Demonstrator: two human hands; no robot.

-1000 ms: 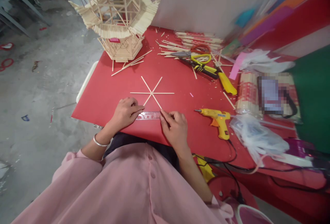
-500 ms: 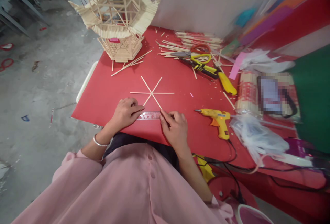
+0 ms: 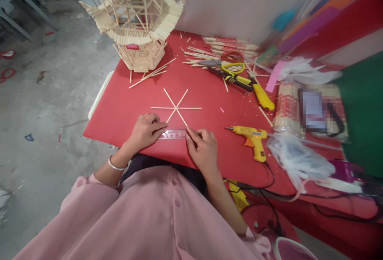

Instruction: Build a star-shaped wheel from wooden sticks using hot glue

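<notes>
**Both hands closed to a light pinch on the ruler, gap check at the stick star**

Your left hand (image 3: 145, 131) has its thumb and fingers nearly together on the left end of the clear ruler (image 3: 173, 134); your right hand (image 3: 205, 146) has the other end the same way. Can't tell if your fingertips also press the stick tips.

Ruler lies flat, just on your side of the stick star (image 3: 176, 108), along its two near tips. Star is three sticks crossed at the middle, flat on the red tabletop (image 3: 119, 112).

My read: you're measuring the spacing between those near tips. Next move calls for lining a mark up with one tip, reading at the other, and nudging a stick only if off, without twisting the crossing.

Right of the star: glue gun (image 3: 254, 134), nozzle toward you two's work area. Beyond the star, to the right: scissors (image 3: 220, 64) by loose sticks (image 3: 194, 54). Beyond, to the left: stick pagoda (image 3: 128, 36).
</notes>
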